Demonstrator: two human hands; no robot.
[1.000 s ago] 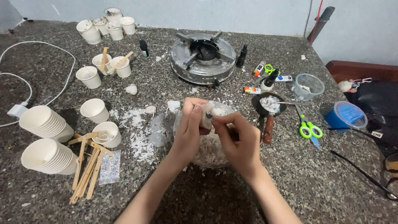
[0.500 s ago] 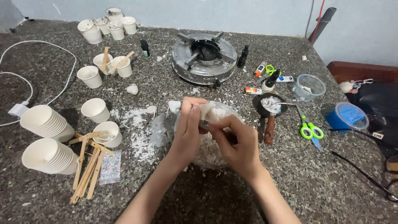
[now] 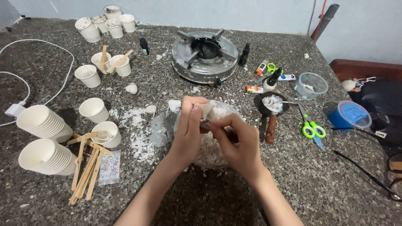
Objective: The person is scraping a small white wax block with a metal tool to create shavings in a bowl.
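Both hands meet over the clear bowl [image 3: 217,150] near the front edge of the counter [image 3: 293,175]. The left hand [image 3: 189,132] pinches a white wax lump [image 3: 207,112] between thumb and fingers; the right hand [image 3: 238,144] presses its fingertips against a small blade at the lump. Compared with a second ago, the lump sits a little lower and closer to the bowl, so the shaving seems to go on. The bowl holds white flakes. The small pan [image 3: 272,104], right of the bowl, holds flakes and a spoon. Empty paper cups [image 3: 44,123] are stacked at the left edge.
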